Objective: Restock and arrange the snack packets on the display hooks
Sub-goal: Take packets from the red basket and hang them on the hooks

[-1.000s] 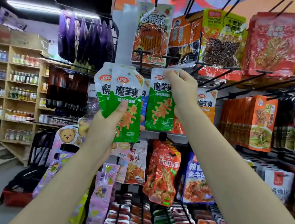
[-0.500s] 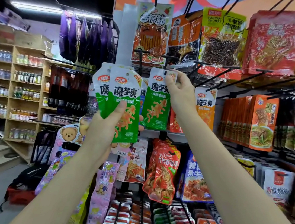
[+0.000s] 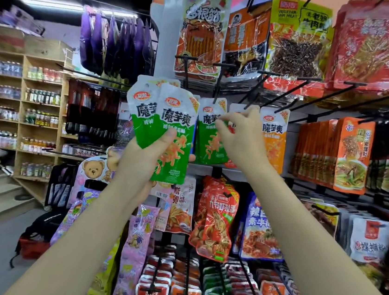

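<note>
right hand (image 3: 240, 138) fingers (image 3: 224, 127) loosely curled, gripping nothing, just off hung green foil snack packet (image 3: 210, 137) | packet's long axis vertical, left of them | left hand (image 3: 146, 158) clamped spare green packets (image 3: 166, 129), farther left

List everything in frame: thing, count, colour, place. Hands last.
held green packets: at least two, green and white, fanned in the left hand.
hung green packet: one visible, centre hook.
orange packet: front one, right of centre.
purple packets: a row, upper left hooks.
red shrimp packet: one in front, lower centre.
bottle shelves: wooden, far left.
left hand: grips the held packets.
right hand: fingers loosely curled at the hung packet; contact unclear.
</note>
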{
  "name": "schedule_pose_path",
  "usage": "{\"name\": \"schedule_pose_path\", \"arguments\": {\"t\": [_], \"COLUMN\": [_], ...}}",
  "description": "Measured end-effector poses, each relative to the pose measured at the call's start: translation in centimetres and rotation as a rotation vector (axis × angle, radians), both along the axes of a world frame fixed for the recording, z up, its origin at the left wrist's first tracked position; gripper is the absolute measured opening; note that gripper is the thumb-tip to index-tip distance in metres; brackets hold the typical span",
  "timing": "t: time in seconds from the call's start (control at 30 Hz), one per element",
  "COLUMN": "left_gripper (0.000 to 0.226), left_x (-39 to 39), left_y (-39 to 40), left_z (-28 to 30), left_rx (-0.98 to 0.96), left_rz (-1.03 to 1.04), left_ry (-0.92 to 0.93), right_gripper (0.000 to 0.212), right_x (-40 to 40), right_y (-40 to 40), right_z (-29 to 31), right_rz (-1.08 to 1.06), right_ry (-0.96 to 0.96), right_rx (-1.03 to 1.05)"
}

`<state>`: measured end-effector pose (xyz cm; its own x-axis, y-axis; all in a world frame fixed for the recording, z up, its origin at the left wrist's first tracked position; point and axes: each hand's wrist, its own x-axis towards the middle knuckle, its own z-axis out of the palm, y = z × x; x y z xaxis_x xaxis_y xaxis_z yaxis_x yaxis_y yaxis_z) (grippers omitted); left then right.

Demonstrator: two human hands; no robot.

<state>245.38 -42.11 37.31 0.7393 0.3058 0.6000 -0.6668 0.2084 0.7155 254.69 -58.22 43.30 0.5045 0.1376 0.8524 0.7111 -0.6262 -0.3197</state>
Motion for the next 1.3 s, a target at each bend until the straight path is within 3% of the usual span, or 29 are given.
{"name": "schedule_pose_path", "arguments": {"t": [0.07,0.17,0.27,0.33,0.4,0.53,0.63,0.73,0.8,1.17,1.3], "left_gripper": [0.031,0.04,0.048,0.04,0.017,0.02,0.025,0.026,0.025,0.029,0.032], "left_x": [0.0,0.6,0.9,1.0,1.0,0.9,1.1,1.4,1.6,2.0,2.1], "left_y": [-0.2,-0.8,-1.3,-1.1,-0.6,-0.8,-1.1,-1.3,-1.3,-0.8,-0.7], "left_z": [0.3,0.5,0.6,0.5,0.4,0.3,-0.1,-0.8,-1.1,-1.0,-1.0], "left_rx": [0.023,0.088,0.092,0.047,0.031,0.088,0.122,0.103,0.085,0.092,0.096], "left_rz": [0.015,0.05,0.083,0.123,0.145,0.092,0.068,0.038,0.027,0.018,0.012], "left_ry": [-0.028,-0.042,-0.006,0.045,0.062,0.022,0.035,0.034,0.023,0.06,0.071], "right_gripper": [0.037,0.034,0.02,0.024,0.023,0.01,0.044,0.039,0.054,0.03,0.031], "right_x": [-1.4,-3.8,-3.1,-2.3,-1.8,-1.9,-2.4,-2.3,-1.8,-0.5,-0.7], "right_y": [-0.2,0.4,0.8,0.2,-0.5,-0.4,0.3,0.5,0.6,1.5,1.7], "right_z": [-0.2,-0.3,-0.6,-0.3,0.3,1.6,2.5,3.2,3.6,4.3,4.6], "right_rz": [0.205,0.569,0.622,0.664,0.707,0.658,0.521,0.511,0.524,0.513,0.52], "right_ry": [-0.043,0.205,0.218,0.229,0.248,0.296,0.264,0.192,0.184,0.162,0.152], "right_rx": [0.159,0.184,0.179,0.296,0.392,0.529,0.538,0.518,0.512,0.528,0.575]}}
